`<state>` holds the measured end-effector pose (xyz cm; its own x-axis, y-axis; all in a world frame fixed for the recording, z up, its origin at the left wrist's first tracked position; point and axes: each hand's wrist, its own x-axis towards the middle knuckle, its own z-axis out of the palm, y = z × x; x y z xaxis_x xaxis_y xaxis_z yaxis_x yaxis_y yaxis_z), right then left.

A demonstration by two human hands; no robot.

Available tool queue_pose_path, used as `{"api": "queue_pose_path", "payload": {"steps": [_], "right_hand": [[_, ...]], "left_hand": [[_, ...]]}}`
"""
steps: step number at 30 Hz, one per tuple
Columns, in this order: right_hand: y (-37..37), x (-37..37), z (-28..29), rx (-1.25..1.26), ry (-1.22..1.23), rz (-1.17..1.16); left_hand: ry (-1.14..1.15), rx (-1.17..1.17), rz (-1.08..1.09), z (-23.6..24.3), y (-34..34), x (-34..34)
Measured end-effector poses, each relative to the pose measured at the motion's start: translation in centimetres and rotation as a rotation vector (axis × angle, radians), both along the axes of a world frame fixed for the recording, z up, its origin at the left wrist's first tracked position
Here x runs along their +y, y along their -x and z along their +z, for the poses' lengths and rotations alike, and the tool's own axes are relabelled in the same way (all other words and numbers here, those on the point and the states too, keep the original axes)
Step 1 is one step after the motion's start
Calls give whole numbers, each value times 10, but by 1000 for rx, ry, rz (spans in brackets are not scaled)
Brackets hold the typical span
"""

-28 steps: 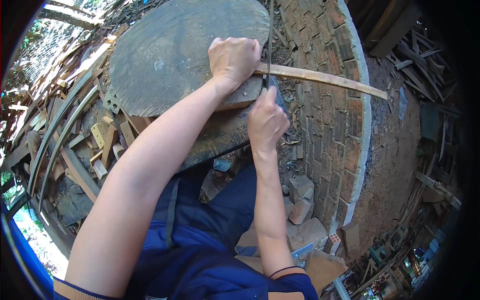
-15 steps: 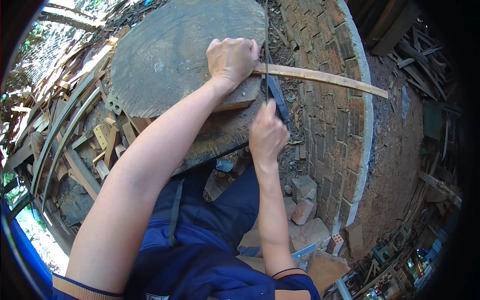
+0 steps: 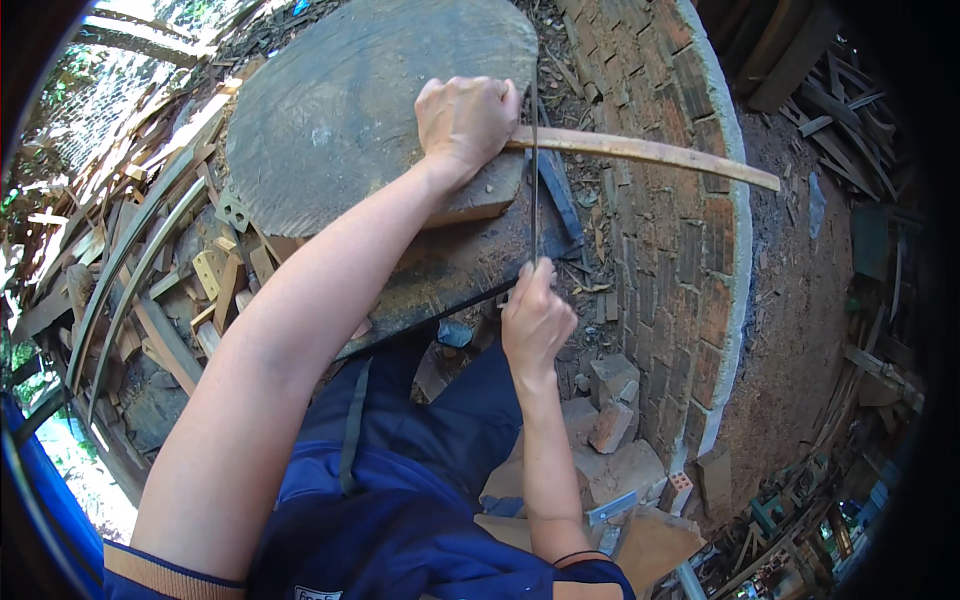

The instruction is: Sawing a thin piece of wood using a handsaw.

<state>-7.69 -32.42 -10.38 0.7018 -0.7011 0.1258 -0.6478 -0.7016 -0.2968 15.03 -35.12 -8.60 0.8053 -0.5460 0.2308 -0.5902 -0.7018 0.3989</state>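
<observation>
My left hand [image 3: 463,122] is closed around one end of a thin wooden strip [image 3: 640,152], pressing it on the round chopping block [image 3: 330,130]. The strip sticks out past the block's right edge, over the ground and a brick wall. My right hand [image 3: 538,318] grips the near end of a saw [image 3: 534,200], seen edge-on as a narrow dark blade. The blade crosses the strip just right of my left hand, beside the block's edge. The saw's handle is mostly hidden inside my right fist.
A low brick wall [image 3: 690,270] curves along the right side. Scrap wood [image 3: 165,310] lies heaped at the left, beside long bent strips. Broken bricks [image 3: 610,425] lie near my right forearm. A dark board [image 3: 470,265] sits below the block, and more timber is piled at far right.
My right hand has pulled the saw back toward my body, so more of the blade shows between hand and strip. My left hand and the strip stay in place.
</observation>
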Motion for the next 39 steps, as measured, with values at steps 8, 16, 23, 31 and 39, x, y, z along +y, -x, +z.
{"api": "queue_pose_path", "payload": {"steps": [8,16,23,31,39], "right_hand": [[-48,-38,3,-85,98,-10],[-60,-45,18,-33,84,-7],[-35,-19,11,-5,37,11],[-37,-20,12,-10,63,-16],[-55,-41,14,-25,86,-24]], "left_hand": [[5,50,-15,-2,10,-8],[52,18,-45,1,12,-9],[-14,13,-41,4,8,2],[13,26,-29,-3,6,-1],[48,39,-75,1,14,-7]]}}
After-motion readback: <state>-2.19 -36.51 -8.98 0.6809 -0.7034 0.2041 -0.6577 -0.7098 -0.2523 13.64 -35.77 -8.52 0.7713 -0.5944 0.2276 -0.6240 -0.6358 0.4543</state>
